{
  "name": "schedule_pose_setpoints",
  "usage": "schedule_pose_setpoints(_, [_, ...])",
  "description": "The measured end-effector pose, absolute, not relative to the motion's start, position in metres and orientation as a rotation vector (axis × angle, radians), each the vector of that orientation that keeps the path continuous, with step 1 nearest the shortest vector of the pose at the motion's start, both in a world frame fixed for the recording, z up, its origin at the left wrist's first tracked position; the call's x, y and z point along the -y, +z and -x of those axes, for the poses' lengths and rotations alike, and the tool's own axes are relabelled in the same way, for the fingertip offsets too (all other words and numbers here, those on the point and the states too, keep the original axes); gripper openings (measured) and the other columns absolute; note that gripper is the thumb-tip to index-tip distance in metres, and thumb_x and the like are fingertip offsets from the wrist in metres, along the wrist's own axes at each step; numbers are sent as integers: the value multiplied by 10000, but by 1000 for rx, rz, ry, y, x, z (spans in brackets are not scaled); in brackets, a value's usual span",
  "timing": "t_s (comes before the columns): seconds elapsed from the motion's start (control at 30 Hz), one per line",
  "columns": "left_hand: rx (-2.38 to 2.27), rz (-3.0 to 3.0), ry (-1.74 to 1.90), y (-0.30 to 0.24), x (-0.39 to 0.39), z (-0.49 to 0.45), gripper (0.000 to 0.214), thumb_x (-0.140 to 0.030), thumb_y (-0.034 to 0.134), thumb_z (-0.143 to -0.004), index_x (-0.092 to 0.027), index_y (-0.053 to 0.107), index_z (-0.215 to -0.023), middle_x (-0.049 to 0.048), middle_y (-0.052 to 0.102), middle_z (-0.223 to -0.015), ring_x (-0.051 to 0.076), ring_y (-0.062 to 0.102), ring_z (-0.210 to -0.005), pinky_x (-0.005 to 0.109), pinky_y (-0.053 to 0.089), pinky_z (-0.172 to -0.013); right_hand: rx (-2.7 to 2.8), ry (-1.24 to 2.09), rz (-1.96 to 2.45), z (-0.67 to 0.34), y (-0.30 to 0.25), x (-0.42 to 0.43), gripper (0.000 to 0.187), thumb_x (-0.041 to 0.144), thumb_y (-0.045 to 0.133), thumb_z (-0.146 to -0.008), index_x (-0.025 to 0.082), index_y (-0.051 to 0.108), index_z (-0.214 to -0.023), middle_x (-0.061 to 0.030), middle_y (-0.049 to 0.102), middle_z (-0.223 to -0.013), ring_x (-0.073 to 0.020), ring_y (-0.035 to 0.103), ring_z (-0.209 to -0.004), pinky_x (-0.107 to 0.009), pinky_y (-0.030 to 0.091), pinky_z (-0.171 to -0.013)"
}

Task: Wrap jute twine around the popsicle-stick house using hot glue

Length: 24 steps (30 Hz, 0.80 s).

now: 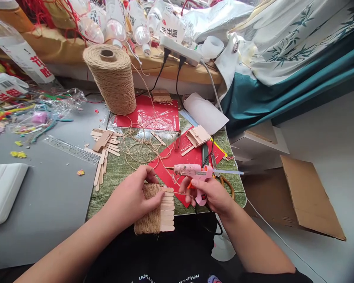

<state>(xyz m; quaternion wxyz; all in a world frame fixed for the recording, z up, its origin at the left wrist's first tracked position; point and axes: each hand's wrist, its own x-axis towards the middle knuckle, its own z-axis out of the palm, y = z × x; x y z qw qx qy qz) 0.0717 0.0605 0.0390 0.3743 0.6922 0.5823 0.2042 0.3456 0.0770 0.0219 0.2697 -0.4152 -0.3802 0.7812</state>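
With left hand [132,196], clamps twine-wrapped panel [155,208] at near table [120,169] edge, fingers curled over its top left, long axis running toward body. With right hand [211,194], grips glue gun [194,173], fist closed, finger by trigger; points nozzle [168,168] left, just above and right of panel. Left nearer, touching panel.

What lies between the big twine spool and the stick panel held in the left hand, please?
In the head view, loose twine loops lie on the green board between spool and panel under the left hand.
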Motion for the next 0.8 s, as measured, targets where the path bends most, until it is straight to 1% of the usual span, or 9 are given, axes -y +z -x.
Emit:
schedule_pose_setpoints(0.03, [-1490, -1775, 529, 39, -61, -72, 342, -468, 711, -862, -261, 542, -1075, 37, 715, -1072, 238, 686, -923, 380, 535, -804, 1079, 2080, 1184, -349, 24, -76, 392, 520, 709, -968, 140, 786, -1027, -55, 740, -684, -122, 657, -532, -190, 502, -472])
schedule_pose_setpoints(0.1, [-1489, -1778, 533, 40, -61, -72, 337, -470, 711, -859, -261, 547, -1066, 37, 717, -1062, 239, 685, -914, 385, 535, -808, 1195, 2035, 1314, -354, 30, -75, 358, 480, 711, -972, 155, 786, -1101, -24, 708, -618, -111, 625, -484, -171, 462, -428])
schedule_pose_setpoints(0.2, [-1486, -1783, 532, 41, -62, -72, 334, -460, 718, -847, -261, 555, -1060, 35, 717, -1059, 242, 682, -906, 392, 536, -814, 1329, 2016, 1414, -357, 44, -73, 404, 367, 694, -985, 185, 725, -1344, -25, 737, -697, -112, 653, -506, -158, 447, -412])
schedule_pose_setpoints(0.27, [-1487, -1783, 529, 41, -62, -73, 343, -470, 719, -850, -261, 556, -1067, 34, 719, -1060, 242, 681, -901, 396, 538, -817, 1386, 2021, 1402, -356, 51, -73, 467, 321, 681, -990, 211, 676, -1443, -30, 750, -753, -111, 662, -530, -159, 455, -422])
schedule_pose_setpoints(0.3, [-1487, -1783, 530, 42, -62, -73, 347, -477, 718, -851, -261, 555, -1069, 34, 720, -1058, 242, 681, -897, 397, 540, -816, 1415, 2022, 1391, -356, 54, -73, 484, 312, 681, -991, 225, 665, -1466, -19, 737, -731, -108, 647, -523, -160, 452, -425])
schedule_pose_setpoints(0.43, [-1481, -1787, 546, 43, -63, -74, 336, -478, 706, -856, -261, 553, -1063, 37, 723, -1052, 241, 683, -898, 392, 543, -813, 1498, 2004, 1381, -358, 59, -74, 479, 323, 687, -996, 279, 672, -1473, 39, 619, -571, -104, 554, -480, -175, 428, -425])
schedule_pose_setpoints(0.6, [-1476, -1795, 542, 41, -62, -73, 331, -474, 714, -861, -262, 550, -1054, 31, 717, -1053, 232, 677, -888, 390, 538, -818, 1582, 2029, 1358, -362, 62, -76, 456, 400, 685, -1014, 318, 681, -1462, 24, 642, -646, -102, 553, -507, -186, 440, -447])
schedule_pose_setpoints(0.73, [-1478, -1792, 537, 40, -61, -73, 344, -444, 727, -850, -262, 547, -1080, 30, 712, -1078, 241, 685, -932, 399, 533, -839, 1636, 2006, 1480, -360, 66, -78, 498, 548, 655, -1016, 280, 709, -1433, 11, 617, -634, -109, 580, -530, -171, 434, -439])
schedule_pose_setpoints(0.8, [-1470, -1791, 542, 40, -61, -73, 339, -437, 720, -851, -260, 544, -1080, 34, 711, -1084, 251, 690, -965, 407, 532, -856, 1647, 2003, 1519, -359, 68, -78, 531, 582, 645, -1012, 274, 702, -1441, 17, 592, -618, -112, 583, -539, -164, 430, -435])
